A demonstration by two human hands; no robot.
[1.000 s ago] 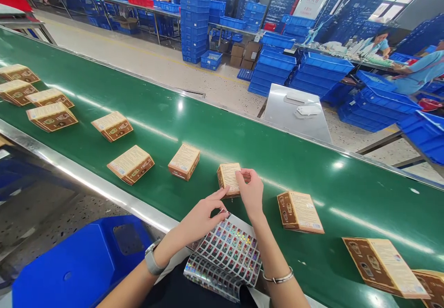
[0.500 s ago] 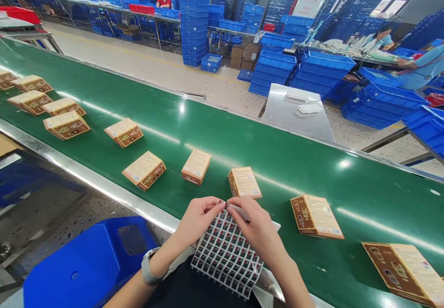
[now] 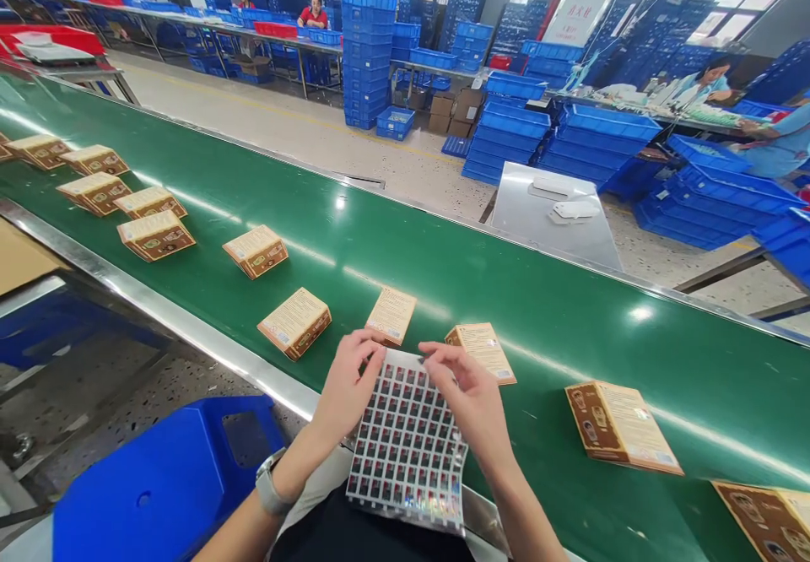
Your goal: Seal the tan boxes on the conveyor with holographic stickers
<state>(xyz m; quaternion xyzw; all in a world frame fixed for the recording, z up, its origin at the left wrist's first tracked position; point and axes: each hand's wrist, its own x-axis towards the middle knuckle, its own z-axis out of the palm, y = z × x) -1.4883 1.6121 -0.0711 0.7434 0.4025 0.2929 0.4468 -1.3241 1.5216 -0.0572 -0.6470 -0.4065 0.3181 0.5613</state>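
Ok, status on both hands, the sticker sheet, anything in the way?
Left hand pinching sticker sheet, top left corner. Right hand at top right, grip unclear. Boxes just beyond on green belt, none covering sheet.

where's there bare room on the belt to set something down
Widest: belt between the middle boxes and far rail. Smaller: between the left box cluster and near rail. Crowded: that cluster, and around the patterned sheet.
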